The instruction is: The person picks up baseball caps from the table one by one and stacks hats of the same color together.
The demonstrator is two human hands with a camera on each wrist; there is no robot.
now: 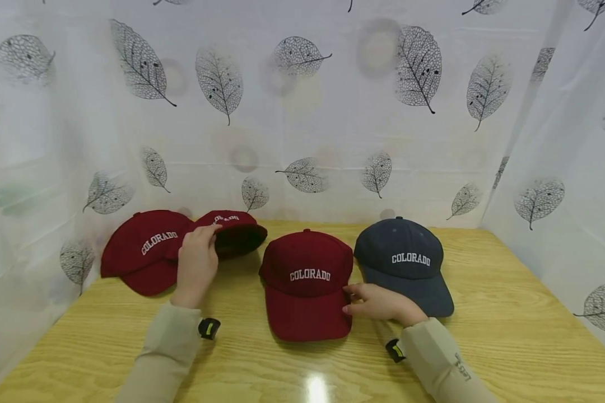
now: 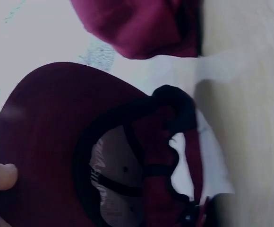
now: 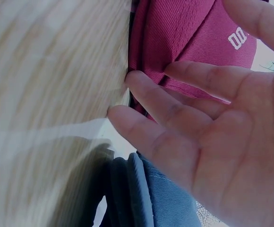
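My left hand (image 1: 198,266) pinches the brim of a dark red baseball cap (image 1: 247,224) at the back left. This cap is tipped up, its dark inside facing the middle of the table. In the left wrist view the thumb lies on the underside of its brim (image 2: 47,118), and the strap gap shows. Another red cap (image 1: 307,316), lettered COLORADO, sits upright in the middle, brim towards me. Against its right side rest the fingertips of my right hand (image 1: 383,302). The right wrist view shows those fingers (image 3: 158,142) extended and spread along the cap's lower edge.
At the far left lies one more red COLORADO cap (image 1: 131,254), partly overlapped by the tipped one. A navy COLORADO cap (image 1: 400,240) stands right of the middle cap, just behind my right hand. A leaf-print curtain (image 1: 302,123) closes off the wooden table's (image 1: 252,364) back and sides.
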